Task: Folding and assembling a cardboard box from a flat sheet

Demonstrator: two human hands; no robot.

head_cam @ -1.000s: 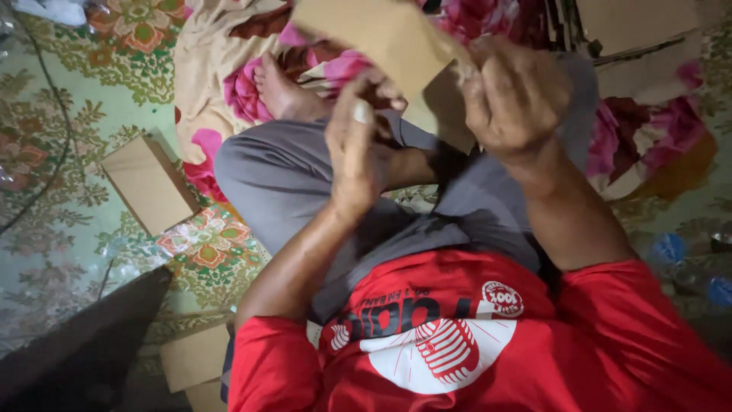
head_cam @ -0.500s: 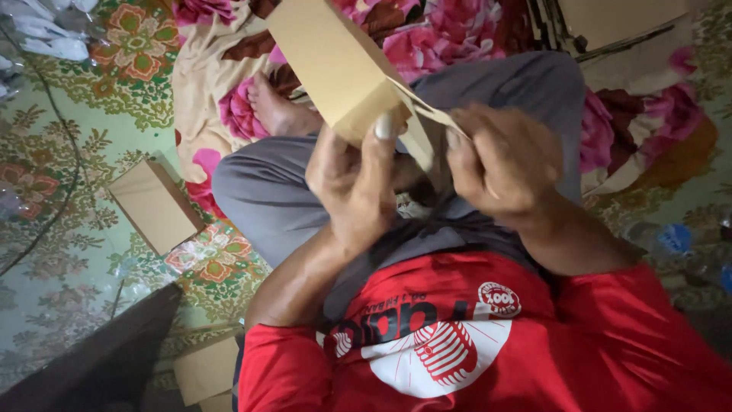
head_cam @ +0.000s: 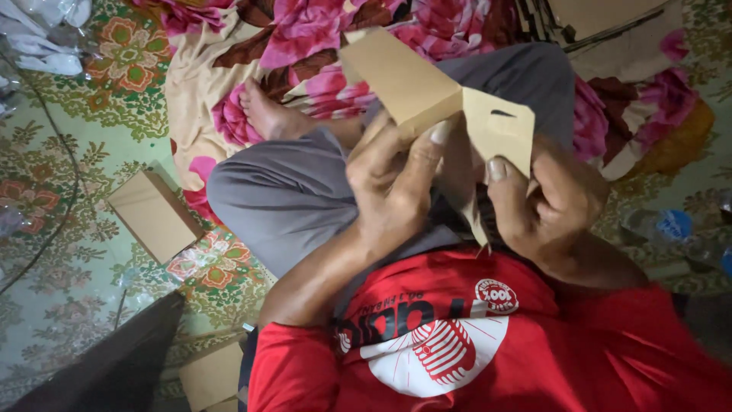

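I hold a brown cardboard box (head_cam: pixel 396 80) above my lap, its long body pointing up and left. My left hand (head_cam: pixel 393 187) grips the box's near end, thumb pressed on its edge. My right hand (head_cam: pixel 545 202) pinches the open end flap (head_cam: pixel 499 130), which has a small slot cut in it and stands bent away from the box. Below are my grey trousers (head_cam: pixel 290 198) and red shirt (head_cam: pixel 488 343).
A folded brown box (head_cam: pixel 152 214) lies on the green floral mat at the left. Another cardboard piece (head_cam: pixel 213 374) lies near my left elbow. Flat cardboard sheets (head_cam: pixel 610 23) are stacked at the top right on a pink floral cloth (head_cam: pixel 305 30). A bare foot (head_cam: pixel 267 114) rests there.
The box has come down and toward me, and its end flap has swung out to the right under my right hand's fingers. The camera view has shifted slightly.
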